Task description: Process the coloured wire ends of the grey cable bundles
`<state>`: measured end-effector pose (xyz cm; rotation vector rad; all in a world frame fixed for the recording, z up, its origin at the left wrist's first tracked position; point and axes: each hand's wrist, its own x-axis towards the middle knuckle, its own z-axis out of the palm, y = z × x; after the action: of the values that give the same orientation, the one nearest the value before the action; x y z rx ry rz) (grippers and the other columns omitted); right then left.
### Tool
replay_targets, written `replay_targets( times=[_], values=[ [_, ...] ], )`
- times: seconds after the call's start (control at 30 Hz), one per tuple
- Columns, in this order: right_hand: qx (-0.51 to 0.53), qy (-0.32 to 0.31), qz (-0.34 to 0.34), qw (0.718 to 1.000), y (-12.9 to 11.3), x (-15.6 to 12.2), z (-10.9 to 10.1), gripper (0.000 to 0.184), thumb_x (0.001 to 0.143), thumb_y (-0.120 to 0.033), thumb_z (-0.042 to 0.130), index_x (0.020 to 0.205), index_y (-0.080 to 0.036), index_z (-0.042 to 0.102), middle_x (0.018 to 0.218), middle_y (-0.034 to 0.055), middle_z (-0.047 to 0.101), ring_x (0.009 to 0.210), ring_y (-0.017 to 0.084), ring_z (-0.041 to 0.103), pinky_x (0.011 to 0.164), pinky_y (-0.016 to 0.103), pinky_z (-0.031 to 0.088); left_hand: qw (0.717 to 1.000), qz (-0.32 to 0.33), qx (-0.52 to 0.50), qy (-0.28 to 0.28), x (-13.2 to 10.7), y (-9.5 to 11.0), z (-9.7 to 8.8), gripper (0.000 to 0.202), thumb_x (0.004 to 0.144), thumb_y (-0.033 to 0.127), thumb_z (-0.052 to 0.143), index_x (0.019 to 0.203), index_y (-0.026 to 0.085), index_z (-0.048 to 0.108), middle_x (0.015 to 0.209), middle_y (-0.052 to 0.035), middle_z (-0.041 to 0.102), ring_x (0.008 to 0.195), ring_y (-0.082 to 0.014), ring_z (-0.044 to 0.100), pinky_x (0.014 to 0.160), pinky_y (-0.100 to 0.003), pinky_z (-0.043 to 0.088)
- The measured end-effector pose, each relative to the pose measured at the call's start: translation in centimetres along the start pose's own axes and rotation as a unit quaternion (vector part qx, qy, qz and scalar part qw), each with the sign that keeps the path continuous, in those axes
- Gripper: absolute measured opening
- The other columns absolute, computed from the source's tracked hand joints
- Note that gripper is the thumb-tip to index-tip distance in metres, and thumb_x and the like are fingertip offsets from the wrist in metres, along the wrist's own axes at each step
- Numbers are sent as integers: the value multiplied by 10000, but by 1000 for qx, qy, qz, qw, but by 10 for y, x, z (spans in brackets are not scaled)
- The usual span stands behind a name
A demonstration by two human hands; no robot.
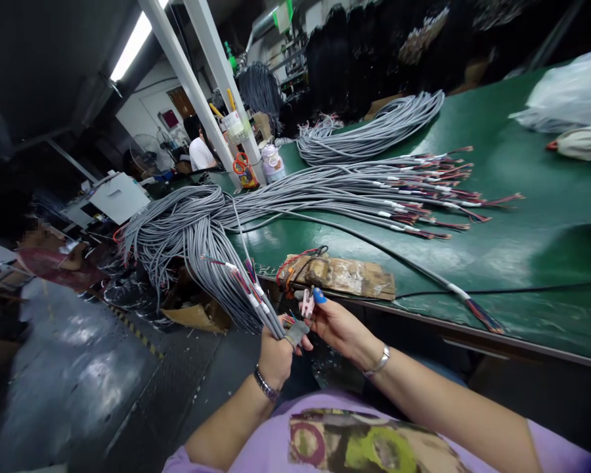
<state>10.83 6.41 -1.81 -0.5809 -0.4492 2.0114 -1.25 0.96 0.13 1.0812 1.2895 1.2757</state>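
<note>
As the left hand [276,360] wraps firmly round several grey cables [272,316] near an end where thin coloured wires poke out, just off the front edge of the green bench [517,263], the right hand [342,330] has its fingertips drawn together on a small pink clip [306,305] close beside those wires — all this in the head view, the only one. Since just the fingertips hold the clip, it could slip and drop to the floor; a shift of the left grip might bend or tangle the fine wires. The heavy cable bundle [197,230], partly hanging over the edge, could drag more down by its own weight, and the red lead [295,257] by the wooden board [362,279] might snag. Beneath the bundle sits a cardboard box [194,314], its contents mostly hidden; on the post, a white cup [235,125] holds yellow-handled tools [231,100] — and whatever the plastic bag [571,92] holds cannot be told.
</note>
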Motion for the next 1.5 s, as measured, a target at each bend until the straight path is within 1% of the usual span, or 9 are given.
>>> replay_targets(
  times=[0.23,0.4,0.57,0.7,0.77,0.97,1.07,1.2,1.5],
  values=[
    [-5,-33,31,999,1,-7,-7,397,714,-585,652,802,-198,629,737,18,609,635,128,539,579,250,444,1000,3,-12,2,-2,0,-2,231,712,359,675,686,142,599,487,-5,612,432,-108,556,394,-183,348],
    [-78,-78,47,993,3,-22,-17,422,656,-554,718,818,-179,611,793,25,612,625,111,525,588,247,437,1000,19,2,5,-10,-3,-13,187,744,316,657,724,141,592,525,-7,635,473,-114,579,425,-185,384],
    [-205,-79,2,976,7,-33,-9,349,670,-450,746,724,-164,553,595,-36,530,526,81,429,533,233,345,999,37,23,-5,-14,-8,-18,180,777,306,644,725,141,593,551,-14,644,502,-118,583,452,-196,408],
    [-247,-64,-38,966,8,-33,-5,356,663,-446,744,680,-163,529,562,-42,521,520,80,402,523,236,290,998,58,21,-9,-14,-13,-19,184,777,308,658,726,134,621,581,-27,662,519,-117,579,476,-203,422],
    [-240,-56,-31,969,9,-32,-5,378,658,-458,742,644,-166,503,541,-45,512,499,75,392,517,238,277,998,55,0,-16,-13,-13,-20,191,767,320,674,782,133,640,604,-32,675,533,-122,590,473,-201,415],
    [-200,-99,17,975,11,-27,-4,356,678,-450,730,656,-167,515,528,-26,554,485,94,465,504,241,307,991,12,-30,-127,-13,-7,-29,268,702,353,736,780,101,690,673,-87,705,557,-158,632,471,-214,408],
    [-143,-56,33,988,6,-23,-10,287,670,-386,748,692,-160,573,573,-35,562,485,72,457,510,222,365,994,7,-56,-97,-13,-6,-30,272,687,358,745,787,110,695,683,-84,710,557,-155,637,455,-201,392],
    [-58,-7,74,996,-10,-16,-12,313,768,-475,631,803,-165,654,723,18,633,589,98,538,560,224,454,992,10,-112,-49,-11,-6,-25,271,651,354,769,759,120,684,684,-74,711,546,-139,632,439,-182,379],
    [-45,41,17,998,-15,-6,12,252,734,-413,712,751,-162,693,635,-3,622,583,92,534,559,203,435,993,17,-111,-41,-5,-4,-9,249,663,341,760,753,123,681,676,-74,709,525,-132,618,431,-184,363]
  ],
)
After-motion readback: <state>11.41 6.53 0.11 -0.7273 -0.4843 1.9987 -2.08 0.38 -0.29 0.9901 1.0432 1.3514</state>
